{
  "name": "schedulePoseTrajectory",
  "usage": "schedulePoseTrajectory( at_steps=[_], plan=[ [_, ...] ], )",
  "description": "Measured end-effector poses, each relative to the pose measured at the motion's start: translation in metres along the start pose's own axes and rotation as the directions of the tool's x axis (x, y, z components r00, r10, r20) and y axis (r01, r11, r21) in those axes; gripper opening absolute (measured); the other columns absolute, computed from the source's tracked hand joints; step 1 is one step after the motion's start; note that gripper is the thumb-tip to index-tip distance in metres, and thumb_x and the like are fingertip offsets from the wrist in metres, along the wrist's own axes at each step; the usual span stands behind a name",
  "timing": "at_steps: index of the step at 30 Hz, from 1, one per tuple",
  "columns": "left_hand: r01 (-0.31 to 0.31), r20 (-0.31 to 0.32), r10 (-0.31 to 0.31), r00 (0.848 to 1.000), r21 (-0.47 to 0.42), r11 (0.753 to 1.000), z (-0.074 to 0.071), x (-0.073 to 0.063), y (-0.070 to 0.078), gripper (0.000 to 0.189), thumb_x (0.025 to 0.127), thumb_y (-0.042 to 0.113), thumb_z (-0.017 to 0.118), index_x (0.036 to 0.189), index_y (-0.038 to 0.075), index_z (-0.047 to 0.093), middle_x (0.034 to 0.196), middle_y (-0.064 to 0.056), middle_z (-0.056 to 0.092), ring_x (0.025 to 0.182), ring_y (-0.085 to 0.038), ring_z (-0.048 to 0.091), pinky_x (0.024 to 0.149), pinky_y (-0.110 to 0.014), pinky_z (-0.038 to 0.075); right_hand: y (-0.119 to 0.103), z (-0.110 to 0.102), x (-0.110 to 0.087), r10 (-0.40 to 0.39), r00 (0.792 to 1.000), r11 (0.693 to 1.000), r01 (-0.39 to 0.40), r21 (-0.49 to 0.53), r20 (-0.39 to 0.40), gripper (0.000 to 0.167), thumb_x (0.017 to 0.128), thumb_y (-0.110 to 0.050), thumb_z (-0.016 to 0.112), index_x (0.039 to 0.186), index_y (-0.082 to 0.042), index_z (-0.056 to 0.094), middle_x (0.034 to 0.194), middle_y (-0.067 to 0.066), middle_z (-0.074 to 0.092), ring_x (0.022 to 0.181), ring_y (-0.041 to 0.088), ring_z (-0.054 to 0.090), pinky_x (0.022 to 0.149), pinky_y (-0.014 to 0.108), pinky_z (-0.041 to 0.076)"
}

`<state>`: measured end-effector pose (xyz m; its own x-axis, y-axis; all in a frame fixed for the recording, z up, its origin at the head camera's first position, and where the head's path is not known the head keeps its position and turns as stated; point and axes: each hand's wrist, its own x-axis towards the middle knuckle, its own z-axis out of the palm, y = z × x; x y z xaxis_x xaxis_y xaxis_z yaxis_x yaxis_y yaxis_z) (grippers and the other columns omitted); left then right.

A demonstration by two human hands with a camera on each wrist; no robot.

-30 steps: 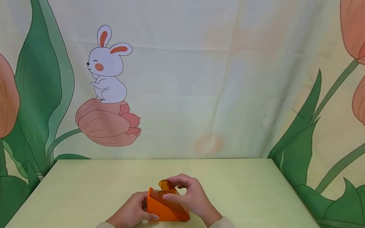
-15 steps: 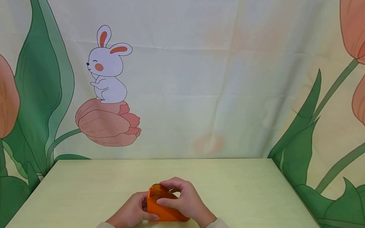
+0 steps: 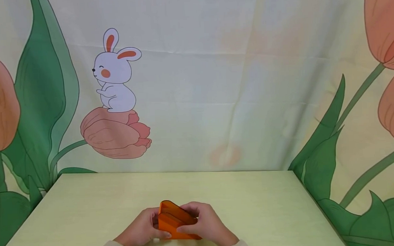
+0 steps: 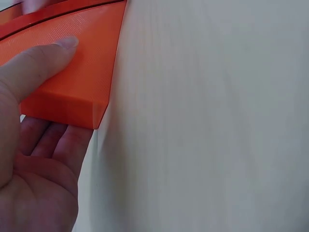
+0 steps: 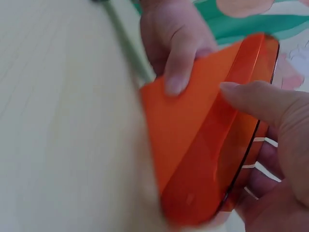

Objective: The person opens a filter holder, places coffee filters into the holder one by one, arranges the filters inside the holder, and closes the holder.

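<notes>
An orange wedge-shaped plastic box (image 3: pixel 175 221) with a translucent orange lid sits on the pale green table (image 3: pixel 89 206) near its front edge. My left hand (image 3: pixel 142 228) grips the box's left end, thumb on its front face (image 4: pixel 43 65), fingers behind. My right hand (image 3: pixel 205 224) holds the right side, with its thumb (image 5: pixel 256 99) on the lid (image 5: pixel 231 145) and fingers curled behind it. The lid lies down against the box body (image 5: pixel 183 121). What is inside the box is hidden.
A printed cloth backdrop (image 3: pixel 215 82) with a rabbit (image 3: pixel 114 75), tulips and green leaves hangs behind and beside the table. The table's right edge (image 3: pixel 317 205) runs diagonally toward the front.
The lid, raised and curved upward a second ago, has been pressed down flat onto the box by my right hand. My left hand has stayed on the box's left end.
</notes>
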<state>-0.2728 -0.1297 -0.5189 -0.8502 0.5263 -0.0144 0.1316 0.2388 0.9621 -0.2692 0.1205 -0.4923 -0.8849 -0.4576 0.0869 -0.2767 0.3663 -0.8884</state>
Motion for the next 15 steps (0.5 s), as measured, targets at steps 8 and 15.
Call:
schedulePoseTrajectory(
  at_steps=[8, 15],
  plan=[
    [-0.006, -0.006, 0.006, 1.0, 0.01, 1.0, 0.002, 0.002, 0.001, 0.048, 0.079, 0.016, 0.089, 0.123, 0.011, 0.07, 0.113, -0.003, 0.077, 0.099, -0.022, 0.07, 0.086, -0.019, 0.056, 0.028, -0.018, -0.012, 0.137, 0.989, 0.987, -0.132, -0.092, 0.048, 0.042, 0.073, -0.023, 0.094, 0.111, -0.024, 0.076, 0.102, -0.012, 0.074, 0.092, 0.009, 0.066, 0.09, 0.027, 0.056],
    [-0.008, -0.024, 0.008, 1.0, 0.024, 1.0, 0.003, 0.008, 0.0, 0.049, 0.079, 0.017, 0.09, 0.123, 0.012, 0.069, 0.113, -0.002, 0.077, 0.097, -0.022, 0.069, 0.086, -0.02, 0.056, 0.031, -0.024, -0.01, 0.15, 0.988, 0.986, -0.146, -0.086, 0.038, 0.044, 0.072, -0.023, 0.095, 0.112, -0.023, 0.077, 0.104, -0.011, 0.076, 0.094, 0.01, 0.067, 0.095, 0.032, 0.057]
  ],
)
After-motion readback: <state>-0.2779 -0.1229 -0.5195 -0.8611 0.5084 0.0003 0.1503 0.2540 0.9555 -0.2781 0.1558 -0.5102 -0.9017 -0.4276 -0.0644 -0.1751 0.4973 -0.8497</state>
